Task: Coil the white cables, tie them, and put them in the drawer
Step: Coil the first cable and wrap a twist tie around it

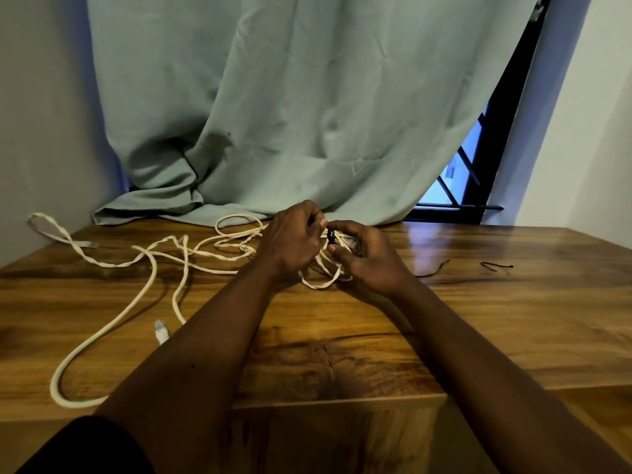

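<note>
Both hands meet over the back middle of the wooden table [478,302], right in front of the green curtain [273,114]. The left hand [294,241] has its fingers curled round a small coil [321,285] of twisted white cable, and the right hand [366,258] grips the same coil from the other side, thumb on top. A black tie [331,234] sits on the coil right between the 2 thumbs. Can't tell which hand is actually pinching it, too small and half hidden.

The coil hangs out under the hands and touches the tabletop. The rest of the white stuff is still loose. A twisted cable [113,265] trails off from the hands toward 9 o'clock in a messy tangle, with a loop poking off the table's far left corner. A thicker smooth cable [102,331] swings down toward 7 o'clock in 1 big loop near the front edge. A clear plug [160,331] lies just beside it, next to the left forearm.

At 3 o'clock from the hands, 2 more ties lie flat on the wood: spare tie 1 [432,270] close to the right wrist, and spare tie 2 [497,266] farther out, bent. A window [461,179] peeks out past the curtain at about 2 o'clock.
</note>
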